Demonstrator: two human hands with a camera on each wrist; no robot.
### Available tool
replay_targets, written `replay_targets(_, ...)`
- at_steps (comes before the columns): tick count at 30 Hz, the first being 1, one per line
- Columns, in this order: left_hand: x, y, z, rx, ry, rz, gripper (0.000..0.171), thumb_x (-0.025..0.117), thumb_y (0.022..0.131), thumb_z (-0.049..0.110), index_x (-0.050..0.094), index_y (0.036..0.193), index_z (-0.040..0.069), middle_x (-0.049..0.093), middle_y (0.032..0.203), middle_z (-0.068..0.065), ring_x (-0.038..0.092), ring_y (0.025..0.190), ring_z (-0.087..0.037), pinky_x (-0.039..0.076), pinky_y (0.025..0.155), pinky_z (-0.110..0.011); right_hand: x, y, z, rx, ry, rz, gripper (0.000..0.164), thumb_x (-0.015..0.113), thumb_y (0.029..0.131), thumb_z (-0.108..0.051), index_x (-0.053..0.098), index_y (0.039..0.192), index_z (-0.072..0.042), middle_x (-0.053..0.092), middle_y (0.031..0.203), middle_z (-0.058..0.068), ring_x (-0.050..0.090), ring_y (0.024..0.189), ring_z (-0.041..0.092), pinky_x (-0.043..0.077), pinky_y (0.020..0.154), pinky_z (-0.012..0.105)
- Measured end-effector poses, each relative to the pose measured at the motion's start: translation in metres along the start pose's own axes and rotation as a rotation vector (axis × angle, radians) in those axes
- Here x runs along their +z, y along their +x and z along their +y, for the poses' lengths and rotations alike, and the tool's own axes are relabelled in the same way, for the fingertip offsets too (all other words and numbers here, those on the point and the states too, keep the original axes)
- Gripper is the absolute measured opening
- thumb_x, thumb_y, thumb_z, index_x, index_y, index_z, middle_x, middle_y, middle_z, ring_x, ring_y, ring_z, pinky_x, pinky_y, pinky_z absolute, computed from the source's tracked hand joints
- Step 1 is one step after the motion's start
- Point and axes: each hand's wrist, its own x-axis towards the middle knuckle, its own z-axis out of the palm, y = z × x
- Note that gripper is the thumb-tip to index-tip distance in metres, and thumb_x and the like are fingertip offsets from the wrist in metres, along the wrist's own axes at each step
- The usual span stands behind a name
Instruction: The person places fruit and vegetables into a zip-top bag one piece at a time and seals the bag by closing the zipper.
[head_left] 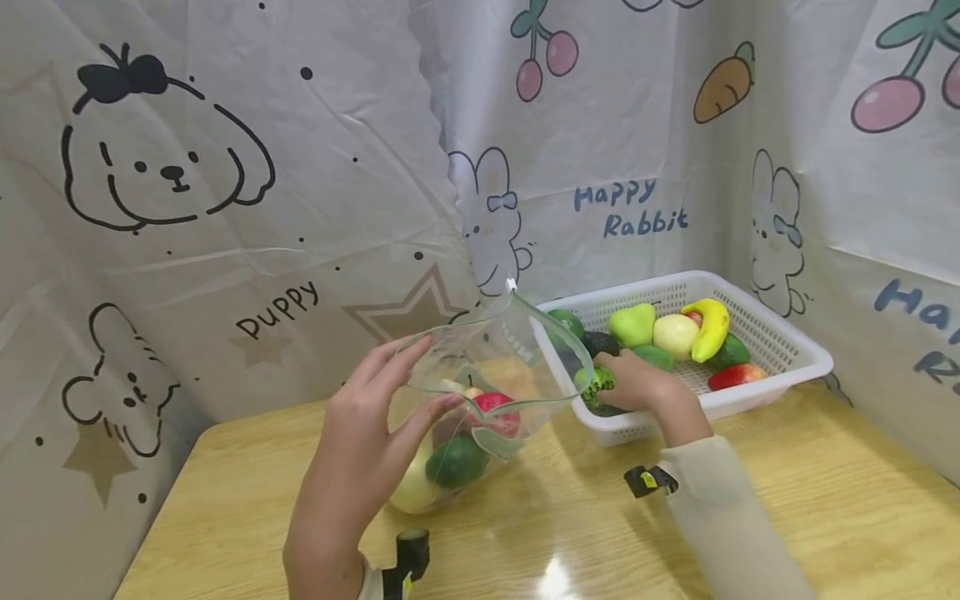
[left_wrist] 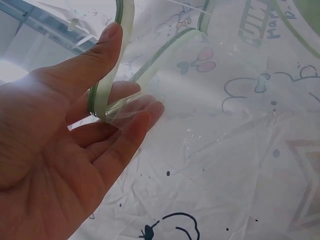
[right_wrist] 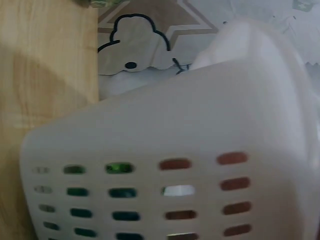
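Observation:
My left hand (head_left: pixel 367 433) grips the edge of a clear zip bag (head_left: pixel 551 367) with a pale green rim, its thumb along the zip strip in the left wrist view. The bag's mouth is spread wide. Inside lie a red fruit (head_left: pixel 497 414), a dark green oval fruit (head_left: pixel 456 461) and a pale yellow round fruit (head_left: pixel 412 486). My right hand (head_left: pixel 641 387) reaches over the near left side of a white basket (head_left: pixel 806 364), its fingers round a bumpy bright green vegetable (head_left: pixel 596 387). In the right wrist view the slotted basket wall (right_wrist: pixel 150 130) hides that hand.
The basket also holds a green pear (head_left: pixel 632 324), a pale round fruit (head_left: pixel 675 336), a banana (head_left: pixel 711 331), a red fruit piece (head_left: pixel 737 377) and several green items. Printed cloth hangs behind and beside the wooden table (head_left: pixel 247 500).

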Motion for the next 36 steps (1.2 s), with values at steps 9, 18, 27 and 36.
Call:
replay_targets(9,-0.001,0.000,-0.001,0.002,-0.003,0.004,0.059,0.071,0.079,0.032,0.054,0.131,0.009,0.059,0.128,-0.009,0.053,0.118,-0.021,0.051,0.095,-0.049,0.010,0.010,0.000,0.015,0.054,-0.009,0.067,0.068,0.082,-0.016,0.034,0.134,0.011,0.049,0.131,0.035,0.046,0.120,0.044,0.043,0.102,0.058)
replay_targets(18,-0.002,-0.001,-0.001,0.002,-0.004,-0.001,0.059,0.071,0.080,0.032,0.053,0.131,0.009,0.058,0.128,-0.010,0.052,0.119,-0.021,0.051,0.096,-0.049,0.004,0.006,0.000,-0.023,0.041,0.028,0.053,0.068,0.081,-0.020,0.044,0.122,0.005,0.061,0.111,0.024,0.058,0.100,0.034,0.052,0.088,0.052)
replay_targets(27,-0.003,-0.001,0.000,-0.008,0.004,-0.008,0.059,0.070,0.080,0.034,0.053,0.131,0.010,0.058,0.128,-0.009,0.052,0.119,-0.022,0.051,0.096,-0.049,-0.009,0.000,-0.004,-0.043,0.067,0.094,0.046,0.069,0.081,-0.021,0.051,0.117,0.001,0.063,0.103,0.016,0.056,0.086,0.024,0.054,0.080,0.046)
replay_targets(36,-0.002,-0.001,0.000,-0.010,0.004,-0.014,0.059,0.070,0.080,0.034,0.053,0.132,0.011,0.058,0.128,-0.009,0.052,0.119,-0.022,0.051,0.096,-0.050,-0.020,-0.011,-0.009,-0.075,0.101,0.154,0.049,0.069,0.080,-0.022,0.050,0.120,0.000,0.062,0.113,0.019,0.057,0.101,0.029,0.051,0.091,0.053)
